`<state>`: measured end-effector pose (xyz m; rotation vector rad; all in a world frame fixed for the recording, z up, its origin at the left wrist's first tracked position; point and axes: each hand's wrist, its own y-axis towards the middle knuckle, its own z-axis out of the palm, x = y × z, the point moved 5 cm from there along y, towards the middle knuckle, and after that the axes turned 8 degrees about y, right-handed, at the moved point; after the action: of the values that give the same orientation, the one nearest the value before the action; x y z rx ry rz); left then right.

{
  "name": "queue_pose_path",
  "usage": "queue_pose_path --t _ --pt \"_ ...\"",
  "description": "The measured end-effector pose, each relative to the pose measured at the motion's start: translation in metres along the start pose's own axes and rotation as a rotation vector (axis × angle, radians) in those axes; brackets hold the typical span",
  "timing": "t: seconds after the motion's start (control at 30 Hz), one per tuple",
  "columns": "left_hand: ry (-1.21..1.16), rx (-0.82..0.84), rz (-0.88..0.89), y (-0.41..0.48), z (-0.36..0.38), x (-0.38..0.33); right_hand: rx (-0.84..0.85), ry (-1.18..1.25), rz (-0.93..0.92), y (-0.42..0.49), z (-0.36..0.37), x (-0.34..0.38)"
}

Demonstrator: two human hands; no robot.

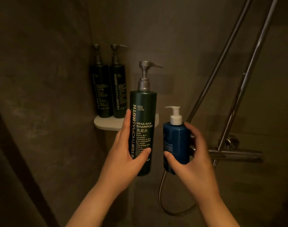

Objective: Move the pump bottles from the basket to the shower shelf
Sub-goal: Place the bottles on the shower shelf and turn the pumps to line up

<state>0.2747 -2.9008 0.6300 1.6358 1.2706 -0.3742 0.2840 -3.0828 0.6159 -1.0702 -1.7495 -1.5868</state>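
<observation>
My left hand (123, 154) grips a tall dark green shampoo pump bottle (143, 115) with a grey pump, held upright in front of the white corner shelf (105, 124). My right hand (189, 154) grips a shorter blue pump bottle (176, 140) with a white pump, held upright to the right of the shelf and lower. Two more dark green pump bottles (110, 89) stand side by side at the back left of the shelf. The shelf's right part is hidden behind the shampoo bottle. No basket is in view.
Dark tiled walls meet in the corner behind the shelf. Chrome shower rails (235, 66) slant up at the right, above a horizontal mixer bar (235, 154). A shower hose (163, 194) loops down below my right hand.
</observation>
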Motion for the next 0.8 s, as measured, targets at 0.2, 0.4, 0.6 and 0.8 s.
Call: queue_pose_path --t 0.2,0.4,0.6,0.8 --pt "-0.021 -0.063 0.04 0.061 -0.012 0.007 0.019 0.061 -0.035 0.064 0.028 -0.005" --pt "-0.023 -0.112 0.046 0.102 -0.008 0.031 -0.029 0.061 -0.072 0.107 0.048 -0.023" --pt "-0.012 -0.126 0.022 0.12 0.002 0.05 -0.03 0.062 -0.096 0.128 0.065 -0.045" --pt "0.097 -0.17 0.039 0.125 0.01 0.058 0.018 0.106 -0.101 0.137 0.073 -0.066"
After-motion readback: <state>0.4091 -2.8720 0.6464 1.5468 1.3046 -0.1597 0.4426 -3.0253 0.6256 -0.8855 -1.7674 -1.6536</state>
